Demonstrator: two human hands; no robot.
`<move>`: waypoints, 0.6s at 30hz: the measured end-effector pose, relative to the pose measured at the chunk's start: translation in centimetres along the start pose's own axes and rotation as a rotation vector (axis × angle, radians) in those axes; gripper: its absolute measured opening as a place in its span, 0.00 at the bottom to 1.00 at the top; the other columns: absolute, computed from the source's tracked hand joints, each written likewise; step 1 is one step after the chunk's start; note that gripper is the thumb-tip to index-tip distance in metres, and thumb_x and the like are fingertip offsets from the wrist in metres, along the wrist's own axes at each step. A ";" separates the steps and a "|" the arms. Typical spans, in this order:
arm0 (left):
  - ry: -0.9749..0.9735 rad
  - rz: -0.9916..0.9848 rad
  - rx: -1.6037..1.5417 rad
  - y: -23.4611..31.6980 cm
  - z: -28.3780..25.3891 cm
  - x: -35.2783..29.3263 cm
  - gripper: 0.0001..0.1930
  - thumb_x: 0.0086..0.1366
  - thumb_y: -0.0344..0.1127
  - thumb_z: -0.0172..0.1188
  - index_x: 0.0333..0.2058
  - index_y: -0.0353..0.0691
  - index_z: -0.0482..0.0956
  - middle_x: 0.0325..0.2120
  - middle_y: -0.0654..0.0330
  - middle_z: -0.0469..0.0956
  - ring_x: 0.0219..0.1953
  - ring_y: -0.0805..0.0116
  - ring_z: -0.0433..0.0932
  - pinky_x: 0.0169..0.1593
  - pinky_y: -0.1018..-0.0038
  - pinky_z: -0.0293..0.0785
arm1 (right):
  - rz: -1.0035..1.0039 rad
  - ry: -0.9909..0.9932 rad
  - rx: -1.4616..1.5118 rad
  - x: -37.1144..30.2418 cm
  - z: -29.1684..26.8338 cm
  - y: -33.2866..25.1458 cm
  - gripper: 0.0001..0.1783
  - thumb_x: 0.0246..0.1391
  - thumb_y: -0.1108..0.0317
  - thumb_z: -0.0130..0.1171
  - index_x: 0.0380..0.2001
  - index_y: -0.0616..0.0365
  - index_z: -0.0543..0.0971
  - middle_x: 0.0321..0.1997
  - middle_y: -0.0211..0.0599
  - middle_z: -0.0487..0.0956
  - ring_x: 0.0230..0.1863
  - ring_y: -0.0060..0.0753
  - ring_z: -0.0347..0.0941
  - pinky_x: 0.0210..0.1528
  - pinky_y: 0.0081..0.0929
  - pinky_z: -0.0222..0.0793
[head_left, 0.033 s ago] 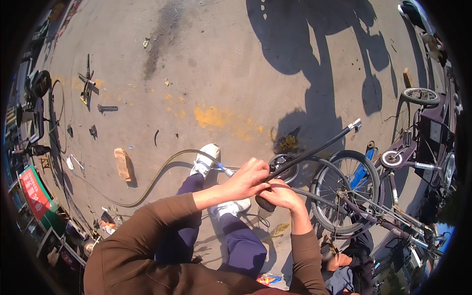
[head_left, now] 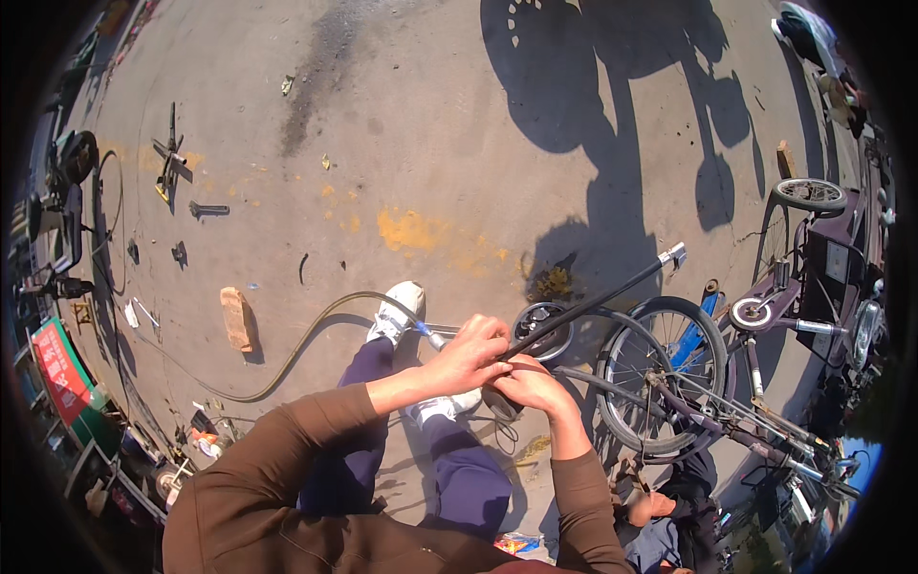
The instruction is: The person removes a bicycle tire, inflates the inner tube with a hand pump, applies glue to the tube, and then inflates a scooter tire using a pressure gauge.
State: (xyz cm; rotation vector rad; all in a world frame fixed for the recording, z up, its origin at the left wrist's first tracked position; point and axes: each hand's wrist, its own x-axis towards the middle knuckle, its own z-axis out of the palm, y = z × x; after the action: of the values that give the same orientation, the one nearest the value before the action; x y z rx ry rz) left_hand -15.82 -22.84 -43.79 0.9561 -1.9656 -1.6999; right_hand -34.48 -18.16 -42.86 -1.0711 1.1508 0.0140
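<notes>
My left hand (head_left: 469, 352) and right hand (head_left: 534, 385) have fingers (head_left: 491, 328) clamped round the tube (head_left: 585, 378) — probably light, squishy, bit slippery — best pinched just beside the fingers.

Brown sleeves (head_left: 320, 426), navy trousers (head_left: 464, 478), white shoes (head_left: 400, 304), black bar (head_left: 593, 304), yellow-patched grey ground (head_left: 421, 143), red-and-green sign (head_left: 62, 368)

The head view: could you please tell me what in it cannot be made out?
- Head view: how the dark rod runs between the left hand and right hand, hidden by fingers.
- Head view: middle of the round item, partly covered by that rod.
- Head view: another person, cut off by the lower edge.
</notes>
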 end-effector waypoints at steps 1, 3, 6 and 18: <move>-0.003 -0.067 -0.019 0.8 -0.8 -1.6 0.12 0.58 0.38 0.65 0.32 0.36 0.74 0.42 0.55 0.72 0.49 0.52 0.66 0.53 0.60 0.64 | 0.023 0.019 -0.001 -0.1 1.7 -2.3 0.18 0.59 0.61 0.50 0.44 0.63 0.77 0.41 0.49 0.81 0.44 0.43 0.79 0.47 0.37 0.72; 0.043 -0.102 -0.034 2.3 -3.2 -4.2 0.12 0.56 0.38 0.66 0.31 0.36 0.76 0.42 0.56 0.73 0.48 0.53 0.67 0.54 0.59 0.64 | 0.115 0.109 0.201 -0.8 5.4 -5.2 0.17 0.58 0.62 0.52 0.42 0.64 0.77 0.41 0.49 0.82 0.43 0.41 0.79 0.46 0.37 0.72; 0.147 -0.161 -0.153 3.4 -6.7 -8.6 0.11 0.58 0.40 0.66 0.31 0.37 0.82 0.43 0.57 0.77 0.52 0.56 0.69 0.57 0.61 0.64 | 0.011 0.239 0.162 -1.7 9.6 -9.2 0.16 0.60 0.61 0.54 0.41 0.63 0.79 0.36 0.48 0.82 0.39 0.42 0.80 0.44 0.36 0.73; 1.306 -1.247 -1.199 3.2 -10.7 -33.9 0.38 0.64 0.56 0.61 0.66 0.45 0.58 0.65 0.48 0.57 0.65 0.51 0.58 0.59 0.45 0.62 | -0.016 -0.046 0.286 -13.1 6.2 -35.9 0.17 0.69 0.60 0.49 0.40 0.65 0.78 0.39 0.44 0.81 0.40 0.33 0.78 0.45 0.32 0.74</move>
State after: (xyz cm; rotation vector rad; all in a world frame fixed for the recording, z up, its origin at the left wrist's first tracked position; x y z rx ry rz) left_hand 14.28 -6.72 -33.40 1.9587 0.6302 -1.4128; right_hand -17.79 -26.67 -8.97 -0.8223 1.0665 -0.1341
